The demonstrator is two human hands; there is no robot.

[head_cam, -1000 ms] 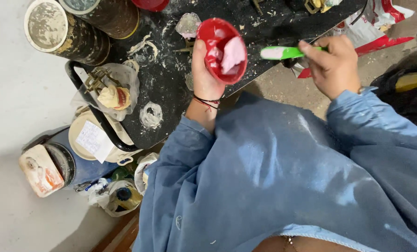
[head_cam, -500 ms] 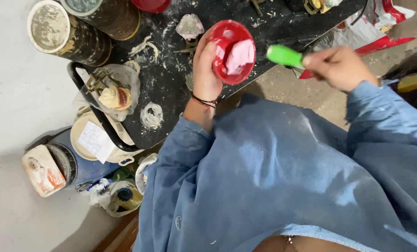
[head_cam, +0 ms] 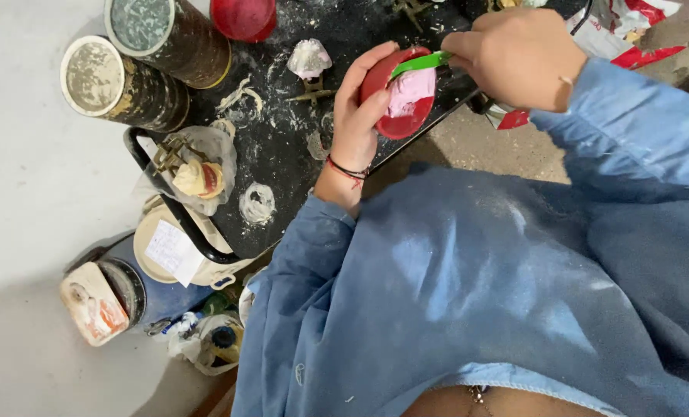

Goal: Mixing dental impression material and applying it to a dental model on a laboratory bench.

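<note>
Your black table (head_cam: 282, 154), dusted white with powder, fills the top of the view, with your blue smock sleeves below it. At its 10 o'clock corner stand two dark cans (head_cam: 140, 81) with pale crusted lids, and a red cup (head_cam: 242, 17) sits at 12 o'clock just beside them. One clear bag (head_cam: 198, 166) of small pieces rests at the table's 9 o'clock edge, and one blue bucket (head_cam: 140, 289) with a white lid stands on the floor at 7 o'clock.

Your left hand (head_cam: 356, 127) cups the single red bowl (head_cam: 402, 96) from its 8 o'clock side, fingers wrapped round the rim and thumb pressed to the outer wall, holding it tilted over the table's near edge. The bowl is small, round, glossy red, and carries a lump of pale pink paste (head_cam: 412, 89) against its inner wall.

Your right hand (head_cam: 518, 58) sits at the bowl's 2 o'clock, fingers closed tight on one green tool (head_cam: 420, 63). The tool's flat green end reaches in over the rim at 12 o'clock and touches the top of the pink paste. One small white lump (head_cam: 309, 58) sits on the table at the bowl's 9 o'clock, near but apart.
</note>
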